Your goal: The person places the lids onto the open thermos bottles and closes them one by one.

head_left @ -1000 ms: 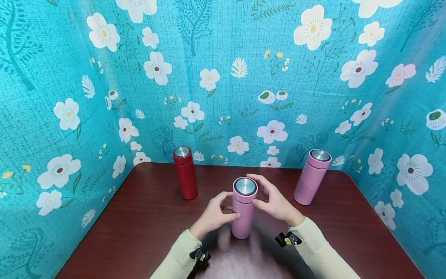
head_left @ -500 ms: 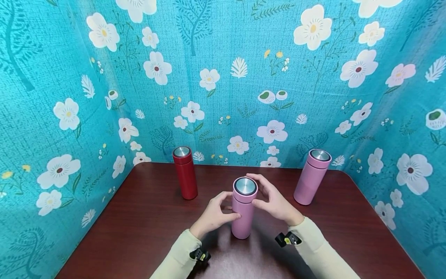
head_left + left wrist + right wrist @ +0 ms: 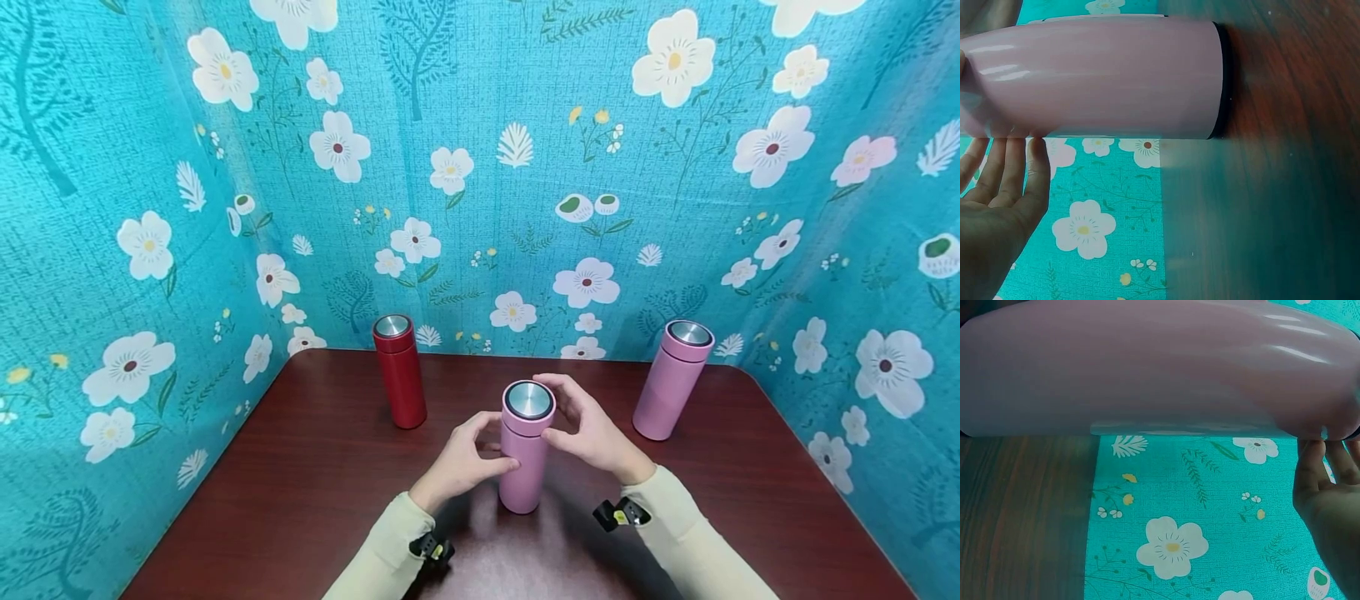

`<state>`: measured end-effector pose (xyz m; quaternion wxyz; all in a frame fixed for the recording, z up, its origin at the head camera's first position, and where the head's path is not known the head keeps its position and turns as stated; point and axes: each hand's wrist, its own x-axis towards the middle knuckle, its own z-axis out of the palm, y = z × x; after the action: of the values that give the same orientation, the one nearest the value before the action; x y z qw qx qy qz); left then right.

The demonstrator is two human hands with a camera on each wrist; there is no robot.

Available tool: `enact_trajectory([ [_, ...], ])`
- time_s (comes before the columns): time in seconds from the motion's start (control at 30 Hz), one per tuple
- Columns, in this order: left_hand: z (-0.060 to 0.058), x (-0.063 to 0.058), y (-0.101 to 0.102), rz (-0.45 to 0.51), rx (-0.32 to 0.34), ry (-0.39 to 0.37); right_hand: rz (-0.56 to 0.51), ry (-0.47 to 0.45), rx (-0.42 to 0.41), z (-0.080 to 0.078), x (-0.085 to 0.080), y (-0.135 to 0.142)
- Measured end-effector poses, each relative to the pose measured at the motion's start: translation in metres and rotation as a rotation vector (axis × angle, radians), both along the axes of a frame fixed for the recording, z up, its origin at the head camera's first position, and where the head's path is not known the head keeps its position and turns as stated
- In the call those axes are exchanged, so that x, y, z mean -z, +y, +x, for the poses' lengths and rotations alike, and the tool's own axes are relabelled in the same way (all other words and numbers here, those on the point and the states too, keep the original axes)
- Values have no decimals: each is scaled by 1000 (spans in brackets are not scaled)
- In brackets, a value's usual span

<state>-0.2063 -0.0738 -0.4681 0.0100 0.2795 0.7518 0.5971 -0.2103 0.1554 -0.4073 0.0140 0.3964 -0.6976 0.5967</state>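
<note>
A pink thermos flask [image 3: 521, 475] with a round silver-topped lid [image 3: 529, 401] stands upright on the dark red-brown table, between both hands. My left hand [image 3: 459, 462] grips the body of the flask from the left, thumb across its front and fingers behind. From the right, my right hand [image 3: 596, 433] holds the upper end around the lid, thumb near the seam below it. In the left wrist view, fingertips [image 3: 1038, 147] press against the side of the pink flask [image 3: 1135, 81], whose black base shows. The right wrist view has the right fingers [image 3: 1313, 456] at the flask's top end.
A red thermos flask [image 3: 402, 383] stands at the back left of the table [image 3: 300, 492]. Toward the back right is a second pink flask [image 3: 667, 392]. Blue floral cloth [image 3: 480, 208] hangs behind the table and along both sides.
</note>
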Motion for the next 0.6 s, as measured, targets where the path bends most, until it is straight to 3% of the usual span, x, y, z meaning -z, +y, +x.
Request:
enact_trajectory([
  [0.6,1,-2,2,17,2,4,30,-6,9,1,-2,-1],
])
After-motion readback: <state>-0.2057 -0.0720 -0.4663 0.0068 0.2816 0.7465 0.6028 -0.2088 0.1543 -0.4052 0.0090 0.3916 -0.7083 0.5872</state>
